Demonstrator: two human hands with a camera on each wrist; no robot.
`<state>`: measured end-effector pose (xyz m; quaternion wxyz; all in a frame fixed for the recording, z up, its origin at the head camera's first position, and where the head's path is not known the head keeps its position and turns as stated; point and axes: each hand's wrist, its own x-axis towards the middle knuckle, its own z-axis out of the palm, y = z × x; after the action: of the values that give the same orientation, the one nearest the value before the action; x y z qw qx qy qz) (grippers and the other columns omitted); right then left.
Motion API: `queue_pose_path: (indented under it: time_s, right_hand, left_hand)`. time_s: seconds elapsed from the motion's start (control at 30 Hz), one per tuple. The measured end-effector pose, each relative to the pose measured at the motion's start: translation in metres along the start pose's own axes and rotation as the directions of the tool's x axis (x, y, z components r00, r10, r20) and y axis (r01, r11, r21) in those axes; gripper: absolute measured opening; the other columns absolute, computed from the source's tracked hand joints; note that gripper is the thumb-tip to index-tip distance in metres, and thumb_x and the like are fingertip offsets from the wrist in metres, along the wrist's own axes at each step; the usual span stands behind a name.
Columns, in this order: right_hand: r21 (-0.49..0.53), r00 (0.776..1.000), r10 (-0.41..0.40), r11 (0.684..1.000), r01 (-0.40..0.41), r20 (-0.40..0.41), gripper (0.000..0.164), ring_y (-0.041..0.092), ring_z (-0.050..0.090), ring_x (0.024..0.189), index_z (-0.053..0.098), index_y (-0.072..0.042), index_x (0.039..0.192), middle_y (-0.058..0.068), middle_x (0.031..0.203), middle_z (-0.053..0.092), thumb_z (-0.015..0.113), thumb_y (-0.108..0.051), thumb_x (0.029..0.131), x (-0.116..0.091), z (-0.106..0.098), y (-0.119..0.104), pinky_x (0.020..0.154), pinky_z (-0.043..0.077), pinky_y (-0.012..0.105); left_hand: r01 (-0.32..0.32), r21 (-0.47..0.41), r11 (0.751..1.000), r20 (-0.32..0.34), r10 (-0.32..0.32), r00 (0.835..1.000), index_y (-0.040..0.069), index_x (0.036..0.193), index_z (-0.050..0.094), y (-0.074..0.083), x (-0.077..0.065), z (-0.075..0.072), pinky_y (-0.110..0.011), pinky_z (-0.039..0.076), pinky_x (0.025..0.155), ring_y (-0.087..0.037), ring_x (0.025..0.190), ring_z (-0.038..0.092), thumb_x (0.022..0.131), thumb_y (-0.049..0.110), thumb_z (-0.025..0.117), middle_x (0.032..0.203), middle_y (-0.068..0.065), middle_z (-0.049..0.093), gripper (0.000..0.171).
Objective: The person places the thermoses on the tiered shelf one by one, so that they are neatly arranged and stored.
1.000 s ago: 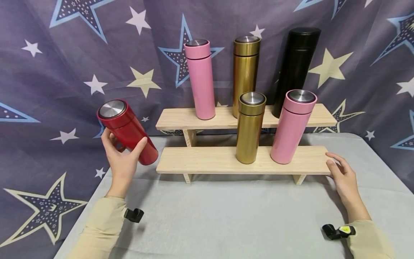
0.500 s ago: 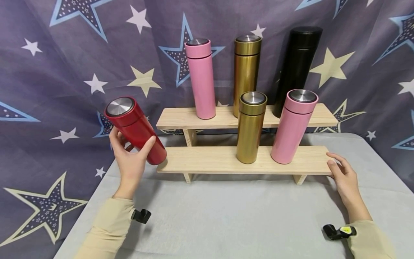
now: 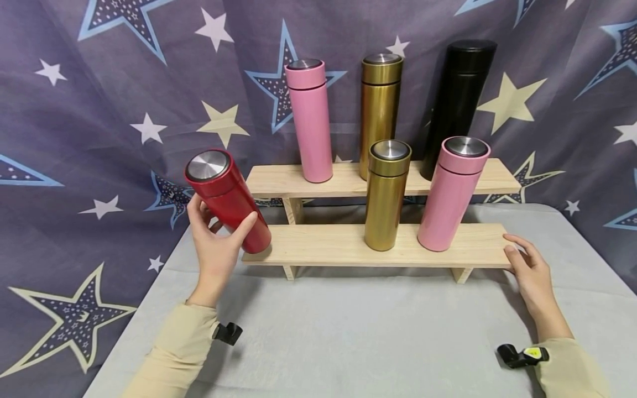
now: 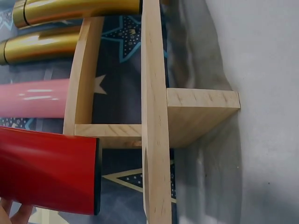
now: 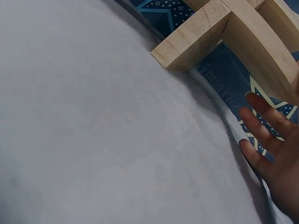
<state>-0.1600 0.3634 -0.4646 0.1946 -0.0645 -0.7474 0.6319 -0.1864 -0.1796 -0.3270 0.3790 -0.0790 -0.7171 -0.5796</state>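
Note:
My left hand [image 3: 216, 257] grips a red thermos flask [image 3: 231, 202] round its lower half, thumb on the near side. The flask has a shiny steel lid top and leans to the left. Its base hangs over the left end of the lower shelf of a wooden two-tier stand [image 3: 318, 243]. A gap shows between the dark base of the red flask [image 4: 51, 170] and the lower board [image 4: 156, 140] in the left wrist view. My right hand [image 3: 532, 279] touches the lower shelf's right end with thumb and forefinger; its other fingers [image 5: 261, 128] stretch loosely below the board.
On the lower shelf stand a short gold flask [image 3: 385, 204] and a pink flask [image 3: 450, 199]. Above them, the upper shelf [image 3: 271, 179] carries a pink flask [image 3: 311, 130], a gold flask [image 3: 379, 110] and a tall black flask [image 3: 458, 105]. Grey cloth [image 3: 348, 331] covers the table.
My left hand has carried the red flask to the right, from beside the stand to over the lower shelf's left end. The right hand has stayed at the shelf's right end.

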Motion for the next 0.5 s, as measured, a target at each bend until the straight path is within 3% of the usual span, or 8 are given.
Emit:
queue_pose_path:
  time_s: [0.13, 0.27, 0.5]
  right_hand:
    - [0.016, 1.000, -0.001, 1.000, 0.001, 0.002, 0.036, -0.005, 0.057, 0.094, 0.060, -0.022, 0.137, -0.017, 0.110, 0.054, 0.059, -0.027, 0.101, 0.000, 0.001, -0.001, 0.075, 0.046, 0.006]
    - [0.001, 1.000, 0.001, 1.000, -0.001, -0.001, 0.036, -0.006, 0.056, 0.094, 0.060, -0.023, 0.137, -0.016, 0.111, 0.053, 0.059, -0.027, 0.101, 0.000, 0.001, -0.001, 0.075, 0.046, 0.006]
    - [-0.006, 1.000, -0.007, 1.000, 0.007, -0.003, 0.037, -0.006, 0.056, 0.094, 0.060, -0.022, 0.137, -0.017, 0.110, 0.053, 0.058, -0.027, 0.101, 0.000, 0.001, 0.000, 0.074, 0.047, 0.006]
  left_hand:
    - [0.013, -0.025, 1.000, 0.023, -0.013, 1.000, 0.011, 0.142, 0.041, 0.008, -0.003, 0.004, -0.029, 0.046, 0.087, -0.016, 0.110, 0.053, 0.075, 0.002, 0.084, 0.126, 0.002, 0.055, 0.081]
    - [0.006, -0.046, 0.999, 0.059, -0.003, 0.998, 0.015, 0.141, 0.042, -0.003, -0.004, 0.006, -0.029, 0.047, 0.088, -0.018, 0.111, 0.054, 0.074, 0.006, 0.086, 0.127, 0.001, 0.057, 0.081]
    - [-0.007, -0.010, 1.000, 0.097, 0.008, 0.995, 0.013, 0.142, 0.042, 0.001, -0.008, 0.011, -0.027, 0.048, 0.088, -0.017, 0.110, 0.056, 0.072, 0.000, 0.086, 0.128, -0.005, 0.057, 0.083]
